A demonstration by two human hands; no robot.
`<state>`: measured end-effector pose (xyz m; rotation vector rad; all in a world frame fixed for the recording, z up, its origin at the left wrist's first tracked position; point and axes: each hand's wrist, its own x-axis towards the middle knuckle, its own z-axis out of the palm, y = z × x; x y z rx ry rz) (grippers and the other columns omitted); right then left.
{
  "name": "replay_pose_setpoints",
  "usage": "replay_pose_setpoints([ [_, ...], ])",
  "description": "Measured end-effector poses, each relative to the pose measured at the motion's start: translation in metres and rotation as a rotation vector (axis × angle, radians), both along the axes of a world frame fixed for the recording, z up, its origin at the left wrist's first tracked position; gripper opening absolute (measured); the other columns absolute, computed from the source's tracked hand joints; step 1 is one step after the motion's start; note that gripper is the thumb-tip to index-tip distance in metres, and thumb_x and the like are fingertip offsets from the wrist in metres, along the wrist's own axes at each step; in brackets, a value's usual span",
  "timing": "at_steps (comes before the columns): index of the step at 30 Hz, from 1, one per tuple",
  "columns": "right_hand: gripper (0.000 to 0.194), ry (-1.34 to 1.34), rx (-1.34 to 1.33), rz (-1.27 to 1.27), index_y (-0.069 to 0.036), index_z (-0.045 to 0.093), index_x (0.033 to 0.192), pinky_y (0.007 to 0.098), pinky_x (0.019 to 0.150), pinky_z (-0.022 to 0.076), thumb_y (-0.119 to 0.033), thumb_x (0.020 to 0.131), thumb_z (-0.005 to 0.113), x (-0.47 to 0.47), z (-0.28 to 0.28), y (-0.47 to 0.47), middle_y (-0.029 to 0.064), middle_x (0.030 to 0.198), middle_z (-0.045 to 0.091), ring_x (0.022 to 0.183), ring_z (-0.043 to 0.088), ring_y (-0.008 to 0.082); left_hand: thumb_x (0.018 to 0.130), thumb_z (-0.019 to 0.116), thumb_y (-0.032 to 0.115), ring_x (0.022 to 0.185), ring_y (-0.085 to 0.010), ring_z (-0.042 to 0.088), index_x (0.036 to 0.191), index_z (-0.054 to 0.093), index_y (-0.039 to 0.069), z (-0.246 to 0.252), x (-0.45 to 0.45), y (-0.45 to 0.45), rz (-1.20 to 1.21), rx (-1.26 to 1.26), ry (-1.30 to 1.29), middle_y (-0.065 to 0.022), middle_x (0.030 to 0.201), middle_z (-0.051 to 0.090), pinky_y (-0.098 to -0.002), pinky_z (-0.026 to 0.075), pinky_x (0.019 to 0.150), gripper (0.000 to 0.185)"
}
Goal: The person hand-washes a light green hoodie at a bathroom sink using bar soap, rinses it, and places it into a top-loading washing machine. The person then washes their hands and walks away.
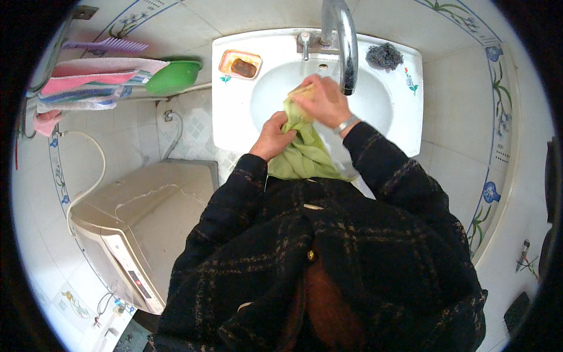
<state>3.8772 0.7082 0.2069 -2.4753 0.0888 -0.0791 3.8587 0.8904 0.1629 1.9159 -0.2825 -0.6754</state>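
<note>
A light green cloth [303, 154] hangs bunched between both hands over the front of the white washbasin [228, 127]. My left hand [275, 136] grips its upper part near the basin's front left. Higher up, my right hand [323, 101], with a metal band at the wrist, closes over the gathered end of the cloth, together with something pale yellow [302, 94] that is partly hidden by the fingers. The curved chrome faucet [347, 48] arches just right of this hand. The lower cloth lies against the front of the dark plaid coat.
A soap dish [223, 62] with brown soap [243, 68] sits at the basin's back left, a dark scouring pad [385, 56] at its back right. Towels [88, 83], a purple comb [110, 44] and a green bowl [173, 77] are at the left wall. Below stands a washing machine [162, 211].
</note>
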Motion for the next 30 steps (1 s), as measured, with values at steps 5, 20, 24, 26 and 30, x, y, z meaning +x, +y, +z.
replay_pose_setpoints([
  [5,0.033,-0.075,0.061,0.352,-0.009,0.065,0.087,0.0416,0.071,0.0515,-0.040,0.074,0.069,0.004,0.003,-0.001,0.0105,0.082,0.065,0.080,0.065,0.0318,0.081,0.062,0.000,0.109,-0.0172,0.055,0.123,0.055,0.001,-0.006,0.002,-0.003,-0.030,-0.192,-0.053,-0.0082,0.117,0.058,-0.0309,0.045,0.093,0.042],
  [20,0.040,-0.034,0.153,0.137,-0.012,0.063,0.096,0.0390,0.073,0.0501,-0.044,0.073,0.074,0.000,-0.033,-0.006,0.0092,0.082,0.066,0.078,0.065,0.0267,0.080,0.060,-0.001,0.112,-0.0169,0.056,0.133,0.046,-0.001,0.007,0.015,-0.005,-0.027,-0.126,0.340,-0.0080,0.121,0.059,-0.0324,0.046,0.096,0.055],
  [24,0.043,-0.018,0.335,0.023,-0.011,0.066,0.090,0.0381,0.073,0.0530,-0.050,0.074,0.072,0.021,-0.064,-0.027,0.0102,0.081,0.070,0.080,0.069,0.0275,0.077,0.057,-0.006,0.116,-0.0160,0.054,0.141,0.039,0.002,0.010,0.010,-0.002,0.124,-0.384,0.509,-0.0075,0.126,0.057,-0.0312,0.043,0.100,0.067],
  [26,0.050,0.105,0.372,0.009,-0.009,0.064,0.094,0.0398,0.072,0.0529,-0.055,0.074,0.072,0.029,-0.063,-0.042,0.0130,0.083,0.069,0.082,0.068,0.0311,0.075,0.056,-0.007,0.116,-0.0152,0.053,0.143,0.038,0.005,0.010,0.009,0.001,0.084,-0.357,0.460,-0.0071,0.127,0.057,-0.0300,0.041,0.100,0.071],
  [30,0.052,-0.038,0.310,-0.094,-0.005,0.060,0.099,0.0422,0.070,0.0518,-0.052,0.078,0.071,0.022,-0.045,-0.052,0.0163,0.085,0.066,0.081,0.065,0.0348,0.074,0.054,-0.008,0.116,-0.0142,0.053,0.143,0.041,0.008,0.010,0.006,0.004,-0.048,-0.200,0.287,-0.0068,0.129,0.057,-0.0279,0.040,0.100,0.072],
])
